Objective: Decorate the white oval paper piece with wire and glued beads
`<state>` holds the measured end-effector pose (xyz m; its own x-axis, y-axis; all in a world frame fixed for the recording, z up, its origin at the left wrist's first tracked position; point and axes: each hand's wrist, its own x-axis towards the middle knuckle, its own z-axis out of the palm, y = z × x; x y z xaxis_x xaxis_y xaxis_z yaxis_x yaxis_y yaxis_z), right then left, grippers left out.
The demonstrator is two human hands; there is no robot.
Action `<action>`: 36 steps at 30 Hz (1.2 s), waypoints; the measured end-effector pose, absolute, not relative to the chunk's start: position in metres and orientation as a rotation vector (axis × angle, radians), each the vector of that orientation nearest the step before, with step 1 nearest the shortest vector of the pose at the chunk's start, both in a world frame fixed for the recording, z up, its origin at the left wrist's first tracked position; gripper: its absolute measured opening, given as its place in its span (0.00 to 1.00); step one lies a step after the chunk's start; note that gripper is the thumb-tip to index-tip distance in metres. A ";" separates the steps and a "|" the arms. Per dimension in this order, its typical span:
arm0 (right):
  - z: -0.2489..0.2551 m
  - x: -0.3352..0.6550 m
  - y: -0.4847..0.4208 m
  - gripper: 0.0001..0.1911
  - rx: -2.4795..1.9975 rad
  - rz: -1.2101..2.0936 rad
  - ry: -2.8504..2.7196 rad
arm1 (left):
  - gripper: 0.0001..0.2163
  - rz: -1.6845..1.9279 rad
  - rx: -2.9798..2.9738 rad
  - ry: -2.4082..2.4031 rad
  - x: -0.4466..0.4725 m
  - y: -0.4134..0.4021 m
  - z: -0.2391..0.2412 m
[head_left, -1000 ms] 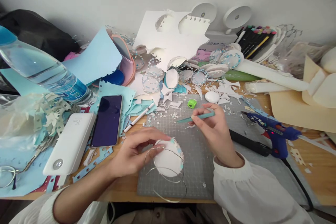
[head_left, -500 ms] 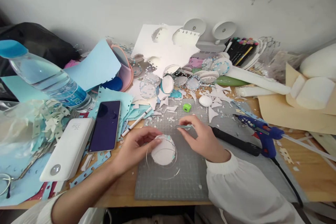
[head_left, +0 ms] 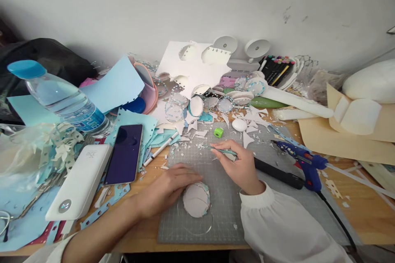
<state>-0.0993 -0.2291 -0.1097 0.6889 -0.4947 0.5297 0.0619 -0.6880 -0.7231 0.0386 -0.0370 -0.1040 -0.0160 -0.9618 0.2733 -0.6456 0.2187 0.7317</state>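
Note:
A white paper disc [head_left: 196, 202] trimmed with small blue pieces lies on the grey cutting mat [head_left: 226, 224], with a loop of clear thin strand around its near side. My left hand [head_left: 177, 185] rests at the disc's upper left edge, fingers stretched out over the rim; its thumb is hidden. In my right hand [head_left: 239, 162] are slim tweezers [head_left: 226, 151], pinched between thumb and fingers. Their tip points left, over small paper scraps [head_left: 200, 148] on the mat. Whether the tip grips a scrap is too small to tell.
A blue glue gun [head_left: 304, 160] and a black handle [head_left: 277, 172] lie right of my right hand. A green sharpener [head_left: 218, 132] sits ahead. Finished discs [head_left: 174, 111] pile up behind. A phone [head_left: 125, 154], power bank [head_left: 80, 183] and water bottle [head_left: 70, 100] stand left.
My left thumb has come off the disc's face, and the fingers now lie along its top edge. The disc sits a little nearer to me. The tweezers now show more clearly, pointing left.

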 end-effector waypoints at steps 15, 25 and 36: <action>-0.123 -0.075 -0.219 0.07 -2.314 -0.947 0.289 | 0.07 -0.389 1.538 -0.408 0.044 -0.031 -0.096; -0.120 -0.074 -0.216 0.04 -2.299 -0.957 0.358 | 0.07 -0.426 1.596 -0.452 0.041 -0.030 -0.095; -0.118 -0.073 -0.217 0.04 -2.254 -1.003 0.400 | 0.07 -0.443 1.615 -0.497 0.040 -0.031 -0.090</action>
